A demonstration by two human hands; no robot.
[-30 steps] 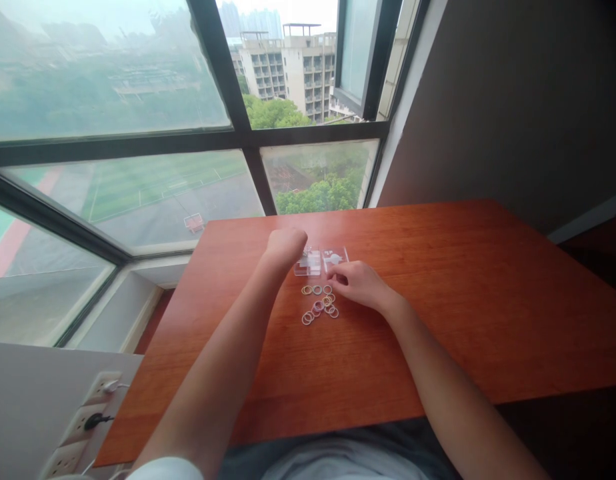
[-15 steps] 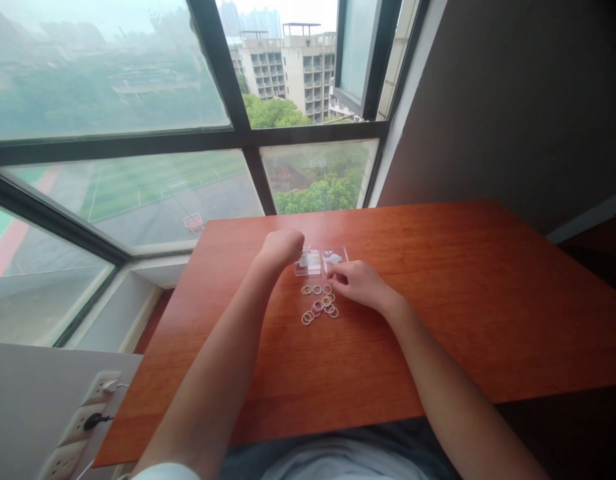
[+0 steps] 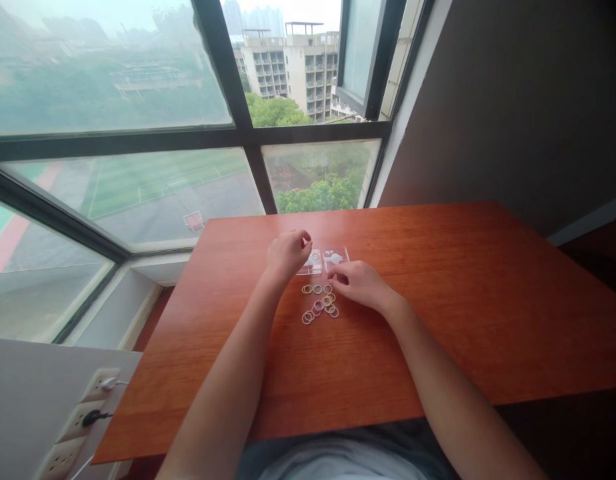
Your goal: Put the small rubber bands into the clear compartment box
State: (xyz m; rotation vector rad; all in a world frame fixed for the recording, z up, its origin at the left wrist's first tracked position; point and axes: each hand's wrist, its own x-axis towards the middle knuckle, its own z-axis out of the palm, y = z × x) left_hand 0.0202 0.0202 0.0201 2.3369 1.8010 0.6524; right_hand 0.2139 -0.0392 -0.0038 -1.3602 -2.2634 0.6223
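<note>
My left hand (image 3: 289, 253) is over the left side of a small clear plastic box (image 3: 314, 267) and covers part of it. Its fingers are curled, with thumb and forefinger close together; anything between them is too small to make out. My right hand (image 3: 362, 283) rests at the near right of a clear lid (image 3: 341, 253), which lies beside the box. The fingers of that hand are bent inward, their tips close together, and I cannot see whether they hold anything. Just below the hands lie several small rings like hair ties (image 3: 317, 305), white, yellowish and pink, some overlapping.
The reddish-brown wooden table (image 3: 468, 287) extends far to the right. Along its back and left runs a dark-framed window (image 3: 188, 143). Wall sockets (image 3: 83, 420) with plugged-in cables are low at the left, near the table's edge.
My left hand has shifted a little to the right and turned, so thumb and forefinger now show and more of the box is covered. My right hand and the rings have stayed in place.
</note>
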